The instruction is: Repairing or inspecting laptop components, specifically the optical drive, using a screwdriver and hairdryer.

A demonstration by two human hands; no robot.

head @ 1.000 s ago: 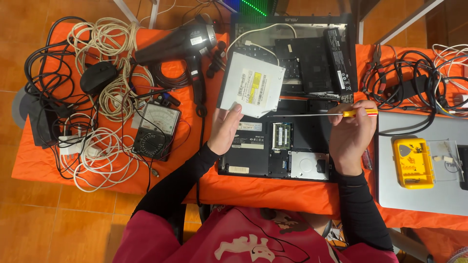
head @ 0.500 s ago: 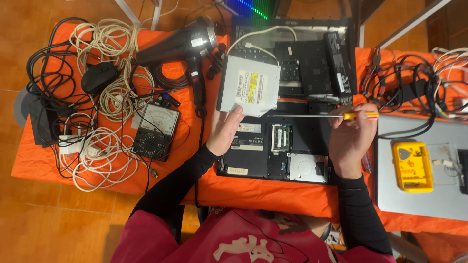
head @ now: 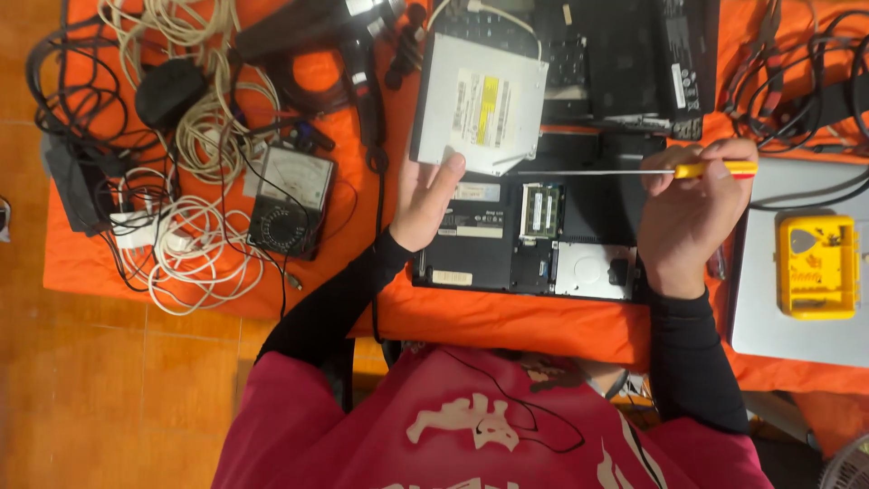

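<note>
So the biggest thing I see is the orange cloth over the table, and I will tell every place from the open laptop in the middle of it. The laptop lies on its back with its bottom cover off, so its inside parts show. That way I can get at them from above.

Right of the laptop lies a grey closed laptop, and a yellow bit case sits on top of it, close to my right hand so bits are easy to grab. Left of the laptop is a big pile of white and black cables, with an analog meter lying in the pile. Above and left of the laptop rests a black heat gun, pushed out of the way.

My left hand is at the laptop's top left corner. Its fingers are shut on the near edge of the silver optical drive, thumb on top. The drive is tilted up off the laptop's top left part, so I think it is out of its slot.

My right hand is over the laptop's right edge. Its fingers are closed around the yellow handle of a screwdriver. The long thin shaft points left across the laptop, toward the drive, and lies flat, not down on a screw.
</note>
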